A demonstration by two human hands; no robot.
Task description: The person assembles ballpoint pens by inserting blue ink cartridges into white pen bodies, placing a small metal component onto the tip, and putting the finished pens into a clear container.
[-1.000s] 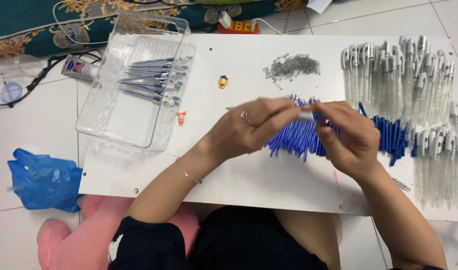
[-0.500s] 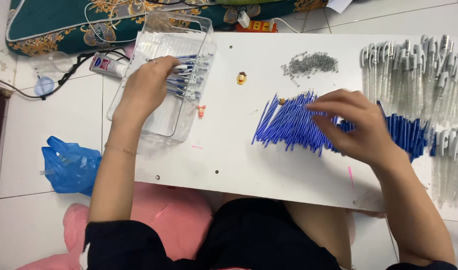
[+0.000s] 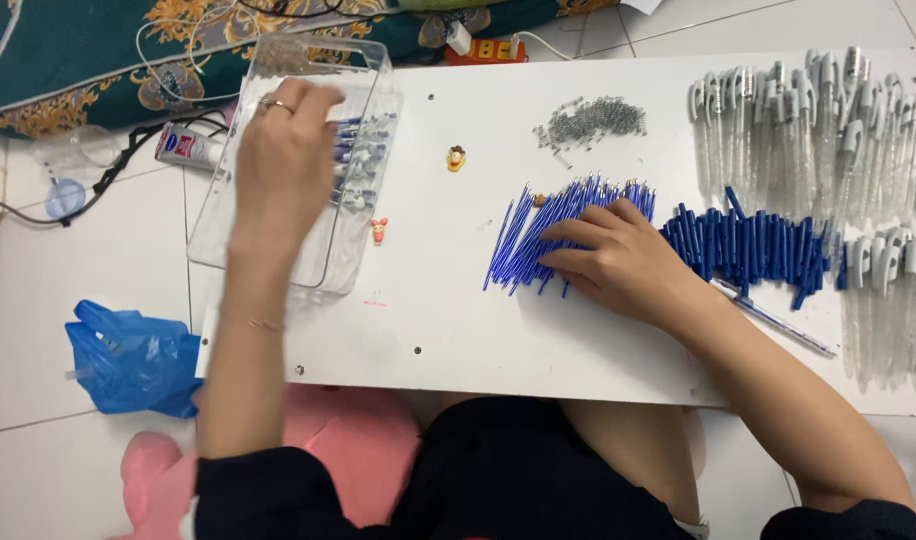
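dark sleeves, ring, thin wrist bracelet

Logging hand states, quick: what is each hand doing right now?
Left hand: over the clear tray; grip cannot be told.
Right hand: open, fingers on blue refills.

A white board (image 3: pixel 458 330) lies over pale floor tiles (image 3: pixel 98 250) (evenly lit), a teal patterned cushion (image 3: pixel 68 60) behind it.

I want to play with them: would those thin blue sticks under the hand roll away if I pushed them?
Probably: the blue refills look thin, round and light. The right hand rests on them, perhaps steadying the loose pile.
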